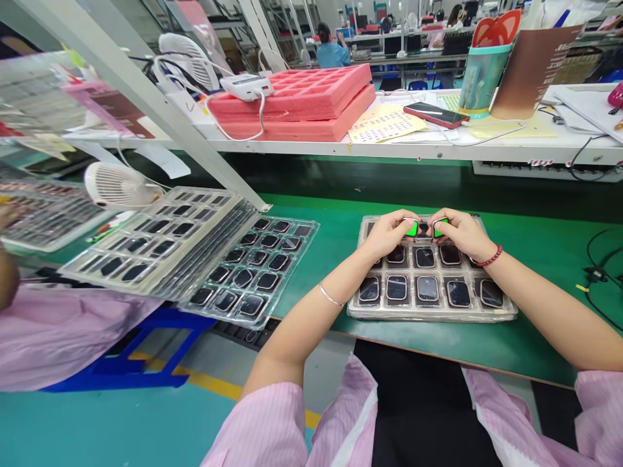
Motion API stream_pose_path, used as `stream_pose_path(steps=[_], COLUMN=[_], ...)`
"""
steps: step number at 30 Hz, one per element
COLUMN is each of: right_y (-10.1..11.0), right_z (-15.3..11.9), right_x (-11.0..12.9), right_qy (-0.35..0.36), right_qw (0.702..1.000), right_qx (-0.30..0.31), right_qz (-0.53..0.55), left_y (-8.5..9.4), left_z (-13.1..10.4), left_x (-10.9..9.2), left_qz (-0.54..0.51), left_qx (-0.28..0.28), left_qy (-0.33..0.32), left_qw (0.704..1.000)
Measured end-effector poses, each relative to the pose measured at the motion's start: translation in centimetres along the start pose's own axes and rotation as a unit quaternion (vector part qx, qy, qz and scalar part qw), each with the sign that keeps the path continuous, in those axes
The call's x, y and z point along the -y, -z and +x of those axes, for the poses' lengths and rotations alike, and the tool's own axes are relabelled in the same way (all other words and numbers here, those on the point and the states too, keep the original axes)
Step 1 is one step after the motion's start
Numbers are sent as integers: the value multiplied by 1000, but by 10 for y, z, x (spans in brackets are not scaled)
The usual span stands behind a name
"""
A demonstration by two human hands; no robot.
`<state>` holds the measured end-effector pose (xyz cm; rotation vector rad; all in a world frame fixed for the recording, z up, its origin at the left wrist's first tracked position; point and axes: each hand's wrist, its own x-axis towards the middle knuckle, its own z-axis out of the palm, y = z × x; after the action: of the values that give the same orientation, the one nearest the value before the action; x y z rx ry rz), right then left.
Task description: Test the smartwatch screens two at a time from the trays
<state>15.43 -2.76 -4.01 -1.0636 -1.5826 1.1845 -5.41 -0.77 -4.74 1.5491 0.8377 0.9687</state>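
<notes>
My left hand (390, 232) is closed on a strapless smartwatch (412, 227) whose screen glows green. My right hand (456, 232) pinches a second smartwatch (440, 226), also lit green. Both are held side by side over the back row of a clear plastic tray (433, 314), with a small gap between them. Square smartwatches with dark screens, such as this front-row one (427, 288), sit in the tray's pockets. My hands and forearms hide part of the back and middle rows.
Left of me lie another tray of dark-screened watches (257, 257) and a stack of trays (160, 240). A white fan (121, 185) stands behind them. A shelf (389, 150) holds pink foam blocks (311, 97), a phone (435, 115) and a cup (481, 81). Cables (596, 275) lie right; a co-worker's sleeve (63, 331) shows left.
</notes>
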Motion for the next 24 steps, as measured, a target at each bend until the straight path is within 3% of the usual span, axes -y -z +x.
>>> stream_pose_path(steps=[5,24], right_y=[0,-2], right_z=[-1,0], right_x=[0,2], right_qy=[2,19], right_qw=[1000,999], right_qx=[2,23], right_qz=[3,-18], left_y=[0,1], left_z=[-1,2], left_x=[-3,9], left_qz=[-8,-19], left_qx=[-12,44], left_qy=[33,14], left_qw=[999,999])
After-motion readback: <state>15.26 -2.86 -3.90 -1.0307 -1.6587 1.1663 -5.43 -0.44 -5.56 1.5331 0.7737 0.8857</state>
